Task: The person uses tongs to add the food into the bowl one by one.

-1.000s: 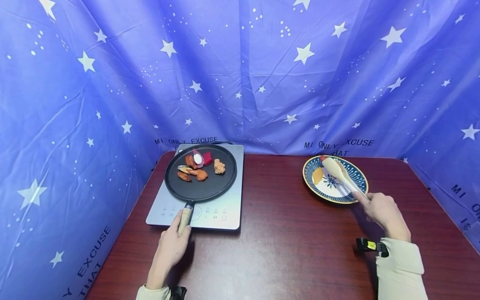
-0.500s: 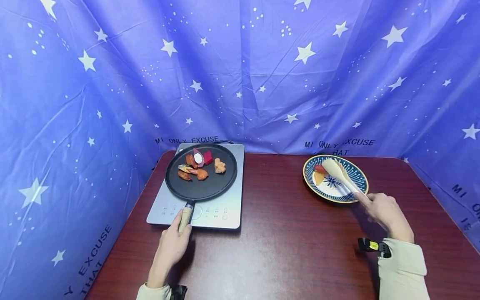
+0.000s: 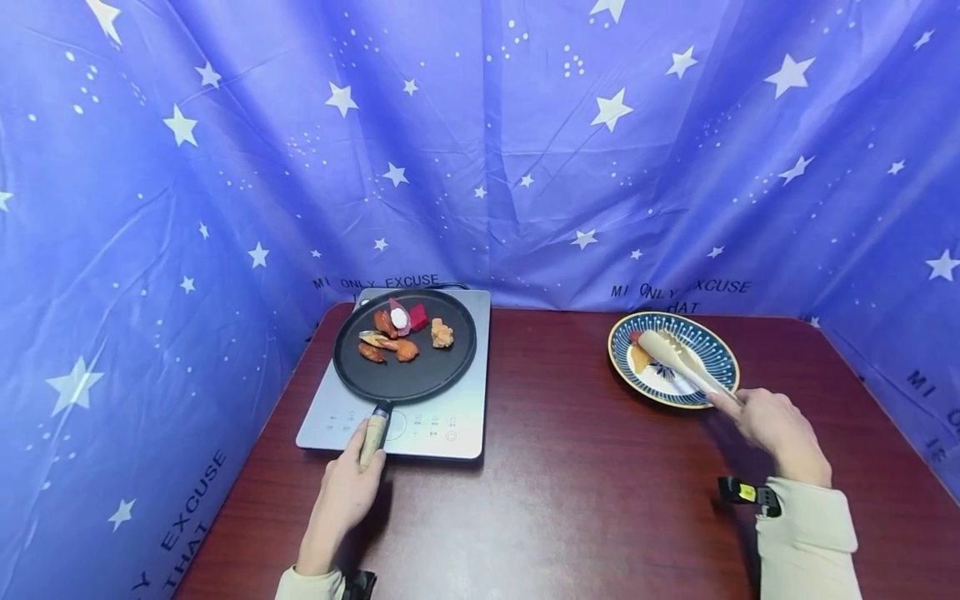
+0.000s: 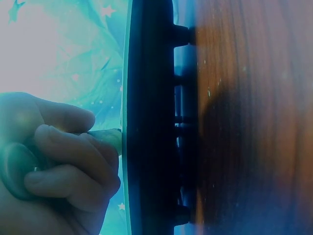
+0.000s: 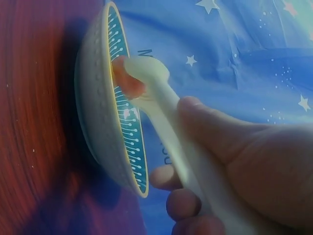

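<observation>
My left hand (image 3: 349, 493) grips the wooden handle (image 3: 372, 437) of a flat black frying pan (image 3: 405, 379); its curled fingers show in the left wrist view. Several pieces of food lie in the pan, among them a fried chunk (image 3: 442, 334) and a dark red cube (image 3: 418, 317). At the right, my right hand (image 3: 776, 429) holds cream tongs (image 3: 686, 365) over a blue-patterned plate (image 3: 723, 354). In the right wrist view, a reddish food piece (image 5: 128, 83) is at the tongs' tips, near the plate's rim; whether it is pinched is unclear. An orange-yellow piece (image 3: 640, 359) lies on the plate.
The pan stands on a silver induction cooker (image 3: 463, 433) at the table's left. A dark red wooden table (image 3: 555, 467) stretches between cooker and plate. A blue star-printed curtain (image 3: 517, 225) hangs behind and on both sides.
The tongs' tips have come down toward the plate, and the reddish piece is lower with them. My right hand has shifted only slightly. The left hand still holds the pan handle.
</observation>
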Demonstrator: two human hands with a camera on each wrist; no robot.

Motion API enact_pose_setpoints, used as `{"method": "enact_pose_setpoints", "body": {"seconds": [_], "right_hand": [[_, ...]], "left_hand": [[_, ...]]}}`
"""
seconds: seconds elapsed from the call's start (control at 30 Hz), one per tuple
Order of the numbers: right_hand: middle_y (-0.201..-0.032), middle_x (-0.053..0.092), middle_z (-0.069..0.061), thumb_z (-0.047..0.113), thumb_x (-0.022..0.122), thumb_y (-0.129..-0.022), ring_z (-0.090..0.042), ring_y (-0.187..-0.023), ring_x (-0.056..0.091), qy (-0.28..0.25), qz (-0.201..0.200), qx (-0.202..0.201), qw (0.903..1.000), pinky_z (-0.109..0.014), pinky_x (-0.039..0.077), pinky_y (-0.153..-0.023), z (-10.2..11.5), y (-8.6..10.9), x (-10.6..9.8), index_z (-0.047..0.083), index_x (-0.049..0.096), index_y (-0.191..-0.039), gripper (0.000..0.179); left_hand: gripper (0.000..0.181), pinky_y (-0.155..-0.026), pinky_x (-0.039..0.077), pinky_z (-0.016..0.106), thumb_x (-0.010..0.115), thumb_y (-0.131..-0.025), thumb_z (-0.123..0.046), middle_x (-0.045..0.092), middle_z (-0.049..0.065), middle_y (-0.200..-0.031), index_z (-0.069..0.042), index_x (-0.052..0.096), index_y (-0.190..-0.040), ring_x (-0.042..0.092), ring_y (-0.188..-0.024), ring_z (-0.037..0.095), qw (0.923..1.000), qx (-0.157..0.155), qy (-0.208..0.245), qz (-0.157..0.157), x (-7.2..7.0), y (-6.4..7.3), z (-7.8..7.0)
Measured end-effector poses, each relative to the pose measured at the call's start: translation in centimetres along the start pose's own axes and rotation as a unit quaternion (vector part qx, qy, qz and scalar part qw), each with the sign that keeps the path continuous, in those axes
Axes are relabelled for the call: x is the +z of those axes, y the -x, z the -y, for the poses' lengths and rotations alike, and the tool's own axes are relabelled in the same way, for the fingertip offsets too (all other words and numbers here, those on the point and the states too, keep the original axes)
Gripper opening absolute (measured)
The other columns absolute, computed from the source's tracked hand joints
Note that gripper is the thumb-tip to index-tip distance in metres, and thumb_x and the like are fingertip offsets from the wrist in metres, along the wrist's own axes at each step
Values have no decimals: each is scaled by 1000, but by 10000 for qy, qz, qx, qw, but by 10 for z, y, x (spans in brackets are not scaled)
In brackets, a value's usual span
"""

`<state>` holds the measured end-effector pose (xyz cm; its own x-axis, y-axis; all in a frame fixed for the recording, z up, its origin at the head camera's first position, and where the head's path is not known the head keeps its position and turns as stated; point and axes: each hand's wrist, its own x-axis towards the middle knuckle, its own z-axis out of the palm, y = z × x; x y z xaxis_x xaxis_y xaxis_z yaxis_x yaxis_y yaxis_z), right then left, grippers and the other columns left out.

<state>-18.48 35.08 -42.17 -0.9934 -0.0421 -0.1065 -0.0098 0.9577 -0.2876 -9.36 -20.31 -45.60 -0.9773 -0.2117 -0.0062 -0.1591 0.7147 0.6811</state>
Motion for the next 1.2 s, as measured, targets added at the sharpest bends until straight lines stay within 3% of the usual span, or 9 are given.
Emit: {"method": "enact_pose_setpoints", "body": {"seconds": [0.17,0.3,0.43,0.53,0.73,0.83,1.2], "right_hand": [[-93,57,-37,57,43,-93,-54,-84,54,118,-15,-6,9999,-55,42,-56,0,2,2,3,66,-96,58],[-71,60,-23,50,41,-97,-42,-70,57,51,-73,-235,9997,-52,42,-58,1,2,5,6,66,-81,53],[-53,50,-1,47,37,-99,-21,-53,53,-574,289,-225,9977,-40,40,-56,0,4,10,7,62,-73,54],[-55,50,0,51,38,-98,-18,-50,54,-1279,530,71,9903,-33,39,-55,-3,5,15,3,62,-78,57],[-61,51,-2,55,42,-95,-19,-52,54,-2313,652,527,9693,-32,43,-52,-11,4,23,-5,61,-92,63],[-64,52,-3,56,41,-95,-18,-53,54,-2540,675,623,9628,-31,43,-52,-13,4,23,-7,60,-97,66],[-63,54,-2,57,41,-94,-16,-51,56,-2771,606,717,9562,-33,47,-49,-19,3,16,-7,61,-96,67]], "left_hand": [[57,-63,45,41,54,-93,-22,64,24,-104,-9,37,-146,53,-67,20,10000,-5,-3,8,0,0,0],[57,-65,45,42,53,-93,-23,64,23,-103,-9,36,-146,53,-67,20,10000,-8,2,15,0,-1,-2],[58,-66,45,43,53,-93,-23,64,24,-103,-9,36,-146,54,-68,21,10000,-52,-15,44,0,0,-3],[58,-67,45,44,53,-93,-23,63,25,-106,-9,36,-146,54,-70,22,10000,-73,-18,51,0,0,-3],[57,-67,45,44,53,-93,-22,63,25,-108,-8,37,-145,55,-71,22,10000,1,4,1,1,1,-2],[57,-66,45,43,53,-93,-23,63,25,-107,-8,37,-146,54,-69,21,10000,-2,-17,-7,1,0,-2],[57,-64,45,42,54,-93,-23,64,23,-103,-9,37,-145,54,-67,21,10000,-15,-35,-36,1,0,-1]]}}
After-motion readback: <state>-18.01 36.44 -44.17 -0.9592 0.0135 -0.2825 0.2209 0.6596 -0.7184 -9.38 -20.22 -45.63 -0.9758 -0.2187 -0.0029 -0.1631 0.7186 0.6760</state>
